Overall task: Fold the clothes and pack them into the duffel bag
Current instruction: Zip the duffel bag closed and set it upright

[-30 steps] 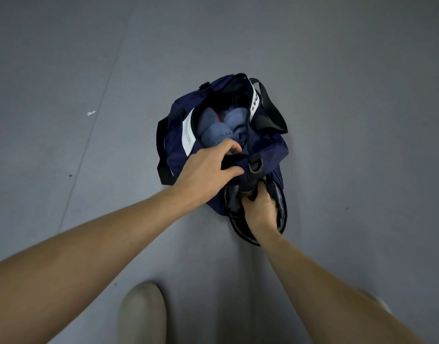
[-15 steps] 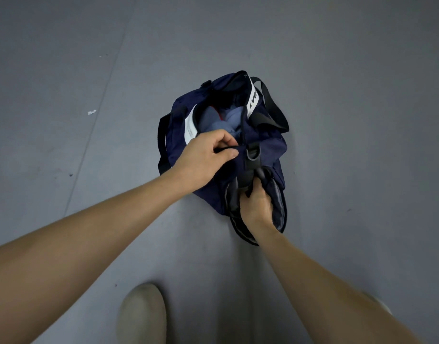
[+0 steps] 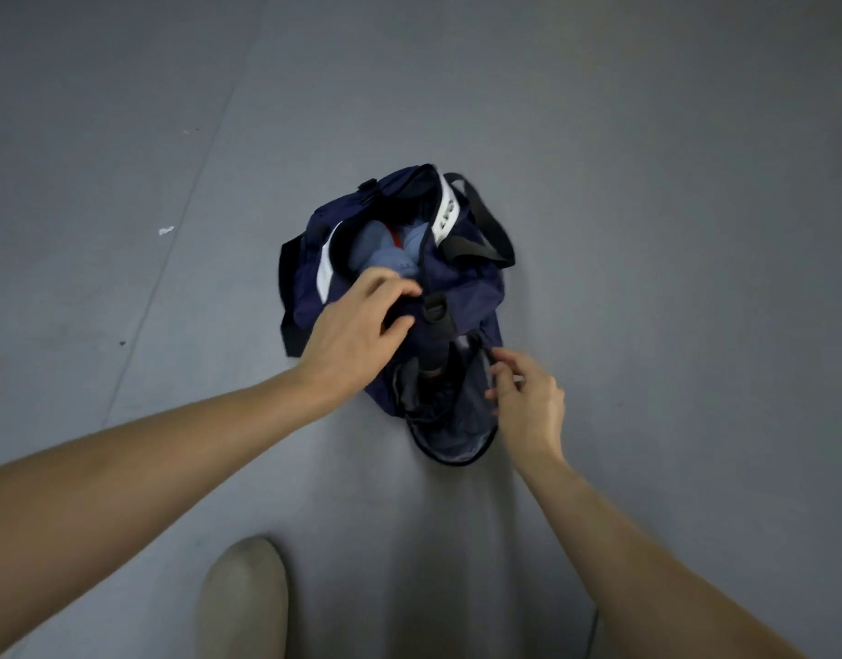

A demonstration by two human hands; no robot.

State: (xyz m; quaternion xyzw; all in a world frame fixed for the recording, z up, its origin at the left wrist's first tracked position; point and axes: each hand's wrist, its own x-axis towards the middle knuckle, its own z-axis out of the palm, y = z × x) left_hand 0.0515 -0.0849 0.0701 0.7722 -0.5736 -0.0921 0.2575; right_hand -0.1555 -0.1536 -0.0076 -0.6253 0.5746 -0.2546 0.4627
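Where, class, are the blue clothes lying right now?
In the head view, the blue clothes sit inside the open duffel bag, just left of the frame's centre and just beyond the left hand at its rim.

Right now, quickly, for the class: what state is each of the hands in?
Left hand: pinching the duffel bag at its top edge.
Right hand: fingers curled by the end pocket; grip cannot be told.

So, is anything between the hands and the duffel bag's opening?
Nothing visible. The left hand grips the navy fabric duffel bag at its near rim, beside the blue clothes inside; the right hand at its end pocket.
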